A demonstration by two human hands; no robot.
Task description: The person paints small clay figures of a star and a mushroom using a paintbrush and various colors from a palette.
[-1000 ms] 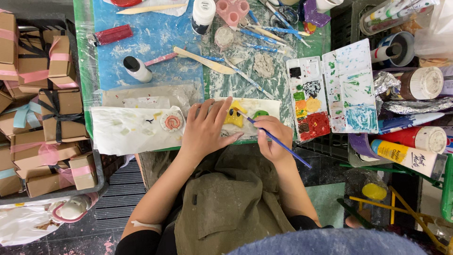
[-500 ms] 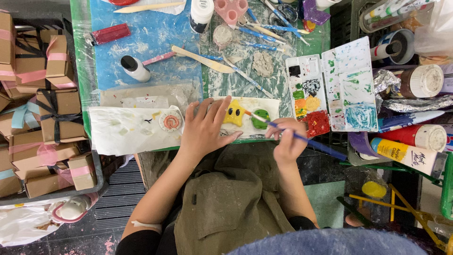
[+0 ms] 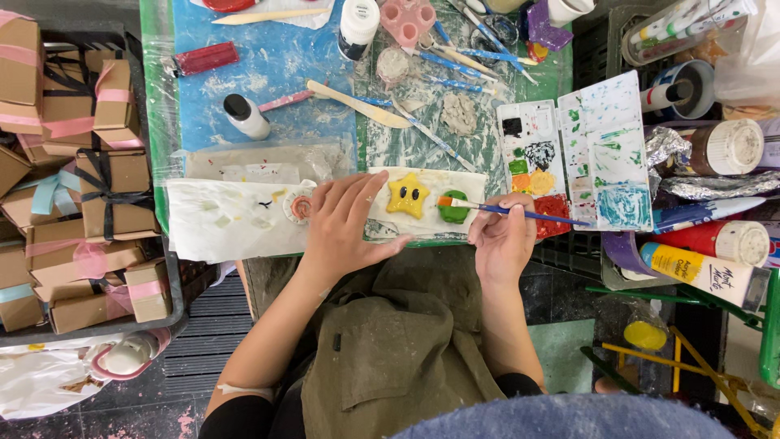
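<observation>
Head view, looking down at a messy craft table (image 3: pixel 268 69) w/ blue and green covering. Left hand (image 3: pixel 345 223) lies flat and open, fingers spread, palm down on the white paper sheet (image 3: pixel 236 219), just left of a yellow star piece (image 3: pixel 407 195). Right hand (image 3: pixel 504 236) is closed around a blue-handled paintbrush (image 3: pixel 520 213), held approx. level; brush tip w/ orange paint touches a small green piece (image 3: pixel 453 208), which sits just right of the star on the same sheet, at the table's near edge. A round pink-ringed piece (image 3: pixel 299 205) lies by the left hand's fingertips. Paint palette (image 3: pixel 581 150) w/ mixed colours sits right of the brush hand. Farther back: wooden knife tool (image 3: pixel 357 104), white bottles, more brushes. Brown gift boxes (image 3: pixel 97 187) w/ ribbons stacked at left; paint tubes (image 3: pixel 703 256) at right.
</observation>
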